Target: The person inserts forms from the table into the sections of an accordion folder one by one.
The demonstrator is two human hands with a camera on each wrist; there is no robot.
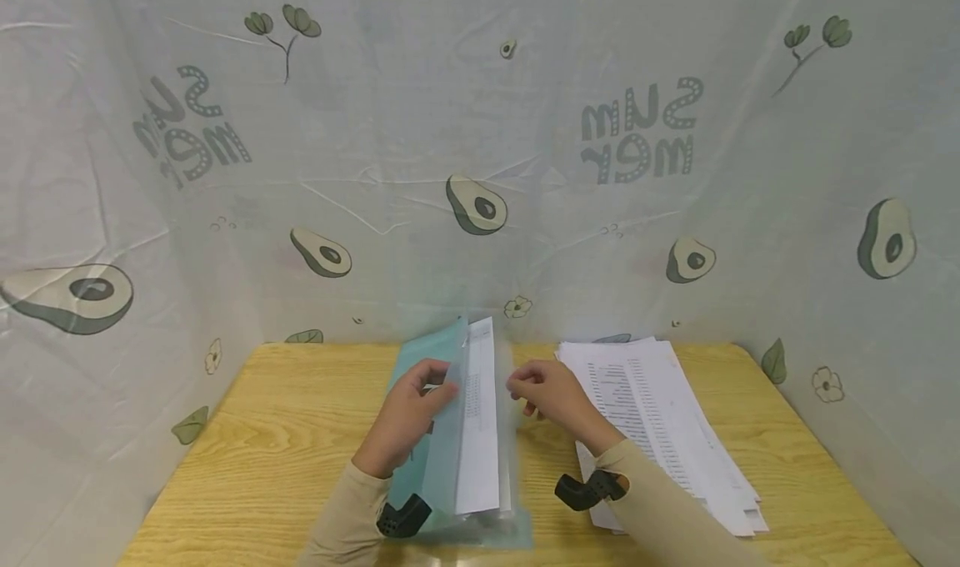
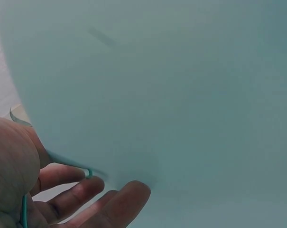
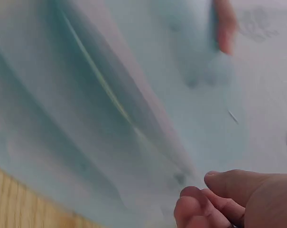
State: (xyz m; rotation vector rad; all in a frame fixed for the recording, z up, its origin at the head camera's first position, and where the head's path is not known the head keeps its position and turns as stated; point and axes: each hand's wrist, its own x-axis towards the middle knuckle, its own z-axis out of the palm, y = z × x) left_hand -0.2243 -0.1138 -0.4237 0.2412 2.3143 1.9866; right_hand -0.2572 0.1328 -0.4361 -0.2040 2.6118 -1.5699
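A teal plastic folder (image 1: 442,467) stands partly opened in the middle of the table. My left hand (image 1: 405,413) grips its raised cover (image 2: 181,104), thumb on one face and the other fingers round the edge. Inside the folder a printed white sheet (image 1: 480,442) lies in a clear sleeve (image 1: 507,467). At the sleeve's right edge is my right hand (image 1: 551,392), thumb and index finger pinching together. In the right wrist view, the right fingertips (image 3: 193,194) meet the edge of the translucent sleeve.
A loose stack of printed papers (image 1: 675,417), its edges uneven, lies on the right, under my right forearm. Wood-grain tabletop (image 1: 255,434) extends to the left of the folder. A pale curtain with avocado prints (image 1: 525,133) hangs behind and at both sides.
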